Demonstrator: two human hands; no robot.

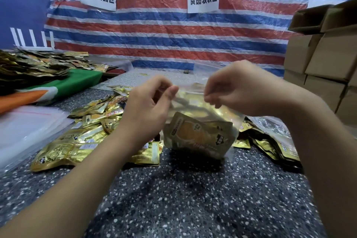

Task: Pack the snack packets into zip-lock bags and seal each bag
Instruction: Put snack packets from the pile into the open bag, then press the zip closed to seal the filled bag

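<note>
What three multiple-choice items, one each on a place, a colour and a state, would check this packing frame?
1. Where does the stack of empty clear bags lie?
A. at the table's left edge
B. on the cardboard boxes
C. inside the held bag

2. What colour are most loose snack packets on the table?
A. green
B. gold
C. white

3. What are the hands doing?
A. resting flat on the table
B. each lifting a cardboard box
C. both pinching the top edge of the zip-lock bag

Answers:
1 A, the clear stack sits at the left, beside the packets.
2 B, the wrappers shine gold.
3 C, the left hand and right hand pinch the top of the zip-lock bag, which has gold packets inside.
</note>
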